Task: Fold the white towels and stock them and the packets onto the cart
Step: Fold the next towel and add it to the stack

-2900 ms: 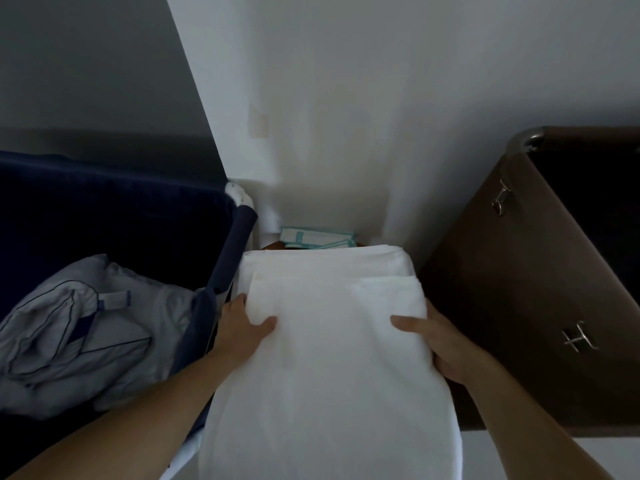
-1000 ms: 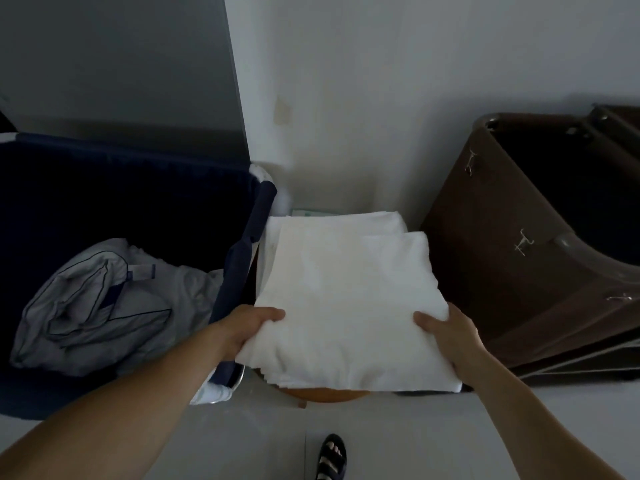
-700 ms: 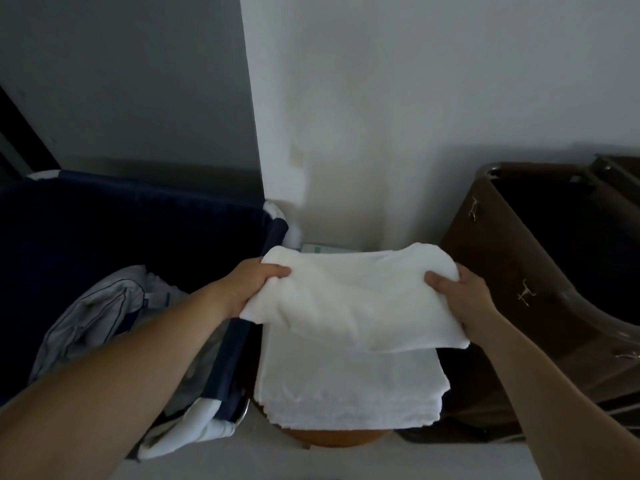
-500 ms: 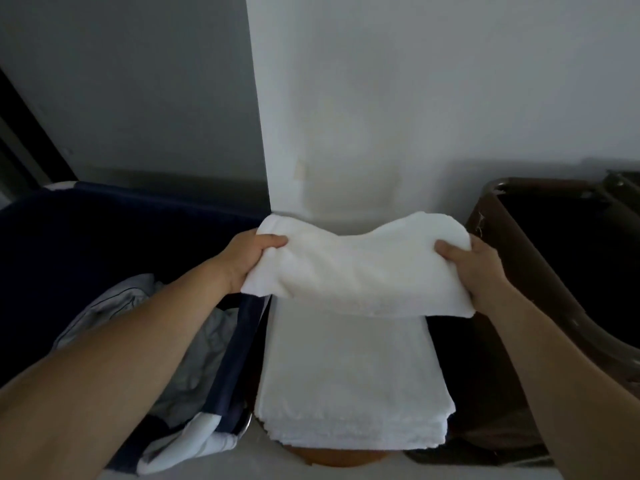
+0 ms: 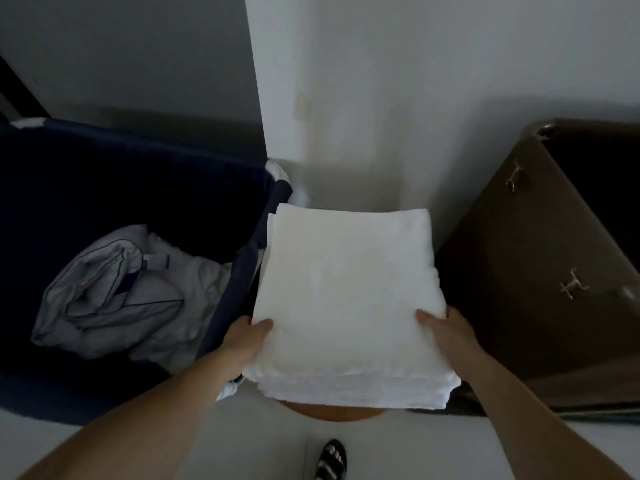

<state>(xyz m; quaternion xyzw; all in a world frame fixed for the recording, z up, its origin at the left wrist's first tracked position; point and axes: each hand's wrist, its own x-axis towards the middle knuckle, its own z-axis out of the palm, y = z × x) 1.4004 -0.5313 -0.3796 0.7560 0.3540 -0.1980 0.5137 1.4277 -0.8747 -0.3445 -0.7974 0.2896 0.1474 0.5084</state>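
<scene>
- Item under inspection: a stack of folded white towels [image 5: 349,299], several layers deep. It sits on a round wooden surface [image 5: 332,412], between a blue laundry hamper [image 5: 138,174] and a brown bin [image 5: 540,258], with its far edge near the wall.
- Left hand [image 5: 247,336]: it grips the near left side of the stack, thumb on top. The fingers are hidden at the side or beneath, so it cannot be told how many layers it holds.
- Right hand [image 5: 448,329]: it mirrors this on the near right side, thumb pressed on the top towel.
- Handling, as a judgement: the terry is soft and limp and not fragile. One towel should be light, the full stack moderately heavy.
- Layers may slide or sag if lifted by the edges only (the near edges already sit slightly uneven).
- Recommended hold: both sides at once, fingers well under the chosen layer, thumbs clamping from above, load kept level.
- Hazard: the metal clips [image 5: 573,289] on the bin could snag the cloth.
- Packets: none visible.
</scene>
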